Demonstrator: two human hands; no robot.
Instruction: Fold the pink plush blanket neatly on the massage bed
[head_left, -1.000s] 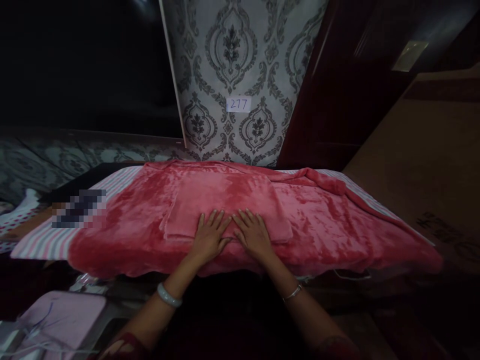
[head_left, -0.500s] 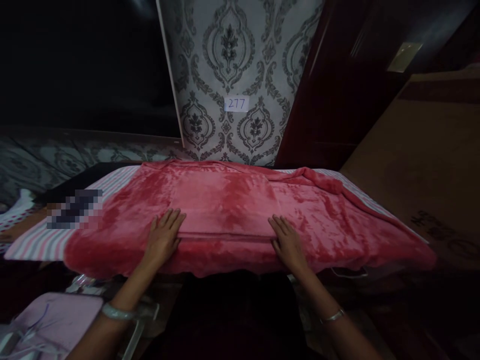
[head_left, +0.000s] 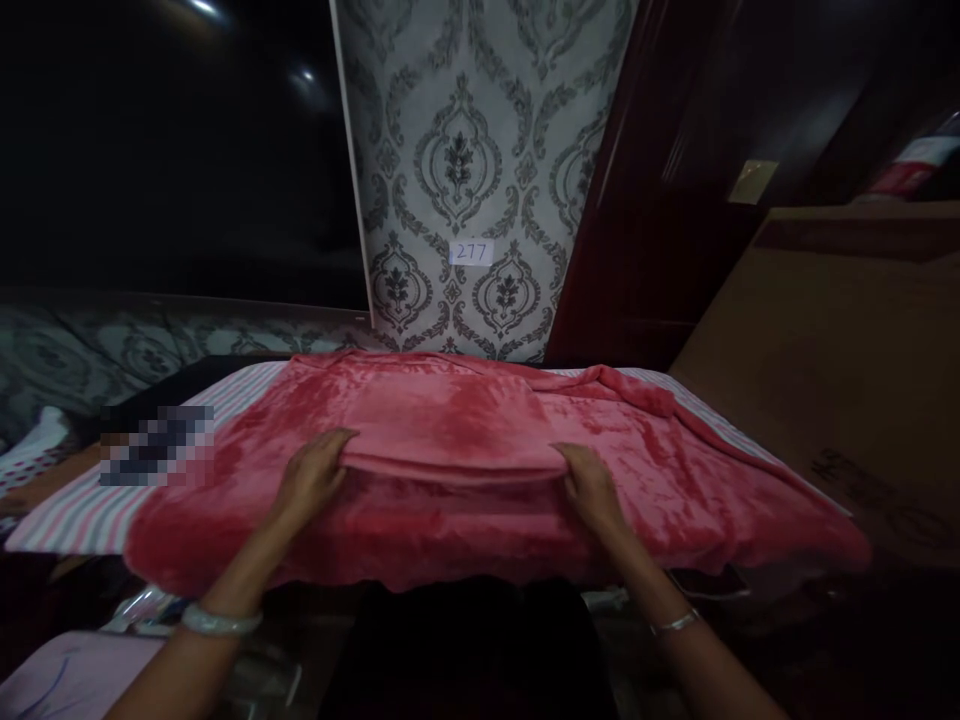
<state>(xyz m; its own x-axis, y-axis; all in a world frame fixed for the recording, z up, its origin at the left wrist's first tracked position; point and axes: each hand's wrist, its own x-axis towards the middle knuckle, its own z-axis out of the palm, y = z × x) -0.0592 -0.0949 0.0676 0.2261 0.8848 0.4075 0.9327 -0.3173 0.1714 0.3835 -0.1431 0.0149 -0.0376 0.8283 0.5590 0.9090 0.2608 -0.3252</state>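
- I see the folded cloth [head_left: 450, 410] as soft, short-napped fabric, near the blanket's front edge.
- The blanket [head_left: 675, 470] reads to me as plush cloth, its brushed pile patchily shiny.
- Past its left edge, I make out a striped sheet [head_left: 90, 515]: flat, matt cloth.
- On my feed, the screen [head_left: 165, 170] looks smooth and glossy.
- The label [head_left: 471, 252] looks like plain paper.
- I'd call the box [head_left: 840, 350] matt cardboard.
- The thin bracelet [head_left: 675, 623] shows me shiny metal.
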